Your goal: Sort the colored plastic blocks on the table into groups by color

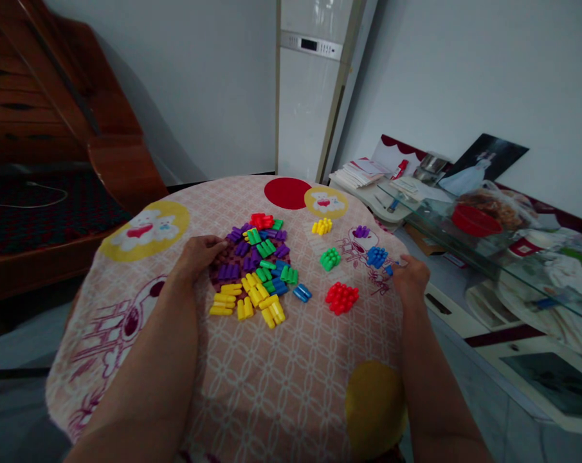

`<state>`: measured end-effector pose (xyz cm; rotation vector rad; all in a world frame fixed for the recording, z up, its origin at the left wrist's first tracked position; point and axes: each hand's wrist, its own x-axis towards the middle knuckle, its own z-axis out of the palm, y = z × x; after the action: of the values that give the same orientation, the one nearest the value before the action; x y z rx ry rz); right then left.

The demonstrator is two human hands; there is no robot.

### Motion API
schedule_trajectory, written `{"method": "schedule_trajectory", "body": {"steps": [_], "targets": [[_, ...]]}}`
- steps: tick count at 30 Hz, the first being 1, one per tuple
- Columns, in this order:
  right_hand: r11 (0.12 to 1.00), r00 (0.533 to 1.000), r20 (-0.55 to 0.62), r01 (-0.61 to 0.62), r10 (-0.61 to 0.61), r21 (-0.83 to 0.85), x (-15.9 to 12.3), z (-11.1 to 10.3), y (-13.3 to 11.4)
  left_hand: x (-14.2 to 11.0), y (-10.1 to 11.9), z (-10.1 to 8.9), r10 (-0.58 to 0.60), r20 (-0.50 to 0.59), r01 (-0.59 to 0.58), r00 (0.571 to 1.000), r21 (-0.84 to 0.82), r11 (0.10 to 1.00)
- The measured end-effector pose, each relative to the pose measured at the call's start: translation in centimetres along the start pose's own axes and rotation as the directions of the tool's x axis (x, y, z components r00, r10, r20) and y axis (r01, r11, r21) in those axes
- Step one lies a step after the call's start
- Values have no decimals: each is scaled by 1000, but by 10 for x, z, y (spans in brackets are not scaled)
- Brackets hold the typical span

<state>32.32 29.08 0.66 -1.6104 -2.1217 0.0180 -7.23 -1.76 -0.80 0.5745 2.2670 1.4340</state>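
Observation:
My left hand (201, 254) rests at the left edge of a mixed pile, fingers closed together beside the purple blocks (229, 271); what they hold, if anything, is hidden. Between the fingertips of my right hand (411, 275) is a small blue block (391, 269), just right of a blue cluster (377, 257). The pile also has yellow blocks (256, 292), green blocks (265, 248), blue blocks (302, 292) and a red block piece (262, 220). To its right stand separate clusters: red (341, 298), green (330, 259), yellow (322, 226) and purple (361, 231).
A patterned cloth (271, 386) covers the round table. Along the right runs a glass-topped stand (464, 238) with papers, a red bowl (476, 220) and bags. A wooden bench (112, 161) is at the left, and a tall white cabinet unit (305, 109) stands behind.

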Motion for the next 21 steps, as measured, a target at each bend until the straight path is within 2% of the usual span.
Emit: {"method": "schedule_trajectory", "body": {"steps": [5,9,12,15,17,21], "targets": [[996,998,-45,36,-39,-80,-3,5,-14,0,-1,0,-2,18,2,1000,-14,1000],[988,997,-2,70,-71,-139,-6,6,-23,2,-3,0,-18,23,18,1000,-16,1000],[983,997,14,83,-82,-161,-10,0,-27,4,-6,0,-1,12,1,1000,-28,1000],[987,996,-28,83,-88,-139,-16,-13,-34,6,-8,0,6,20,-5,1000,-40,999],[988,987,-76,137,-143,-75,-23,-24,-45,6,-8,0,-3,24,4,1000,-37,999],[919,925,-87,379,-371,111,-50,-39,-87,2,-4,0,-7,21,7,1000,-19,1000]]}}
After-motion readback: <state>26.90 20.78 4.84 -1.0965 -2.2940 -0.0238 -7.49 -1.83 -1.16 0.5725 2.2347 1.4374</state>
